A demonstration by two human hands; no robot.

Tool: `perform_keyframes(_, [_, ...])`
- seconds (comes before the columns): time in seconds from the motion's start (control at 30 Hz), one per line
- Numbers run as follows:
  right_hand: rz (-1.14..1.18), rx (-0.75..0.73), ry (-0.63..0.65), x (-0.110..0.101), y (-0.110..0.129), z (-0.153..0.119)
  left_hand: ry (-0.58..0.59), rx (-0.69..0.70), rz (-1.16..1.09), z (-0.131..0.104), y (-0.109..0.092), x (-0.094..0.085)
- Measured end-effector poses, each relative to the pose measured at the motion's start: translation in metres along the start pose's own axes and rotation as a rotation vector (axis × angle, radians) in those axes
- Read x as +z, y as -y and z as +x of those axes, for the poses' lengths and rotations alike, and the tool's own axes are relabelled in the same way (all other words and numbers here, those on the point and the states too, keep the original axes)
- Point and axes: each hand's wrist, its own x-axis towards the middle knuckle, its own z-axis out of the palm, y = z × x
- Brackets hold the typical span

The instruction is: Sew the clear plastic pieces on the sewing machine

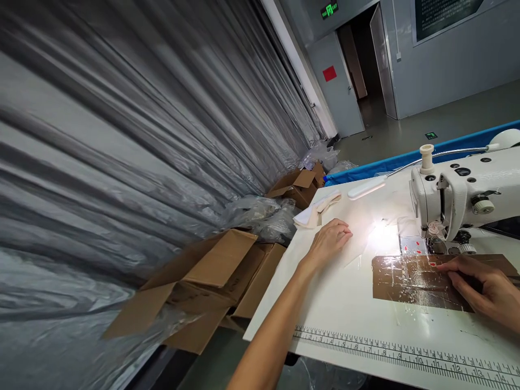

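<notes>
My left hand (331, 241) rests on the white sewing table with its fingers loosely bent. At its fingertips lies a pale, thin piece of cloth (359, 230), hard to make out in the glare. My right hand (481, 284) reaches in from the right, index finger stretched out and thumb apart from it. That fingertip touches a patch of brown tape (422, 290) beside a small red mark (433, 264). More red marks show on the metal plate (413, 245) by the needle area of a white sewing machine (434, 197). The machine's foot is partly hidden.
A folded pale cloth (317, 210) lies at the table's far left edge. A lamp (368, 187) on a bendy arm lights the work area. A printed ruler (390, 355) runs along the front edge. Open cardboard boxes (221, 257) and plastic bags (264, 216) stand left of the table.
</notes>
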Motion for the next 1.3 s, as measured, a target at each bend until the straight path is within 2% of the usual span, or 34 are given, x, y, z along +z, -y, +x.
perform_keyframes(0.23, [-0.003, -0.02, 0.015, 0.001, 0.003, -0.001, -0.012, -0.011, 0.065, 0.003, -0.002, 0.003])
perform_keyframes(0.33, [-0.008, -0.023, 0.017, 0.001, 0.003, -0.001, -0.053, -0.022, 0.077, 0.001, -0.007, 0.005])
perform_keyframes(0.43, [-0.004, -0.028, 0.017, 0.002, 0.003, -0.002, -0.111, 0.027, 0.003, -0.007, -0.027, 0.006])
perform_keyframes(0.5, [-0.002, -0.027, 0.022, 0.003, 0.003, -0.002, -0.093, 0.11, -0.17, -0.015, -0.048, 0.008])
perform_keyframes(0.57, [0.002, -0.026, 0.019, 0.003, 0.002, -0.002, 0.026, 0.17, -0.378, -0.021, -0.071, 0.012])
perform_keyframes(0.63, [0.003, -0.019, -0.002, 0.002, 0.001, 0.0, 0.223, 0.169, -0.582, -0.022, -0.09, 0.02])
perform_keyframes(0.7, [-0.013, 0.005, -0.029, -0.001, 0.0, 0.002, 0.448, 0.146, -0.775, -0.02, -0.101, 0.03])
perform_keyframes(0.77, [-0.04, 0.04, -0.051, -0.003, 0.0, 0.005, 0.559, 0.107, -0.922, -0.017, -0.106, 0.038])
perform_keyframes(0.9, [-0.014, 0.067, -0.076, -0.006, 0.003, 0.009, 0.501, -0.002, -1.058, -0.015, -0.107, 0.046])
perform_keyframes(1.03, [0.01, 0.148, 0.034, -0.009, 0.01, 0.01, 0.5, -0.04, -1.084, -0.019, -0.105, 0.047])
perform_keyframes(1.13, [0.062, 0.13, 0.109, -0.013, 0.018, 0.01, 0.487, -0.067, -1.107, -0.022, -0.107, 0.05])
perform_keyframes(1.23, [0.14, 0.09, 0.193, -0.015, 0.024, 0.011, 0.44, -0.027, -1.111, -0.024, -0.113, 0.055])
perform_keyframes(1.3, [0.166, 0.147, 0.23, -0.014, 0.024, 0.012, 0.423, 0.053, -1.075, -0.025, -0.117, 0.056])
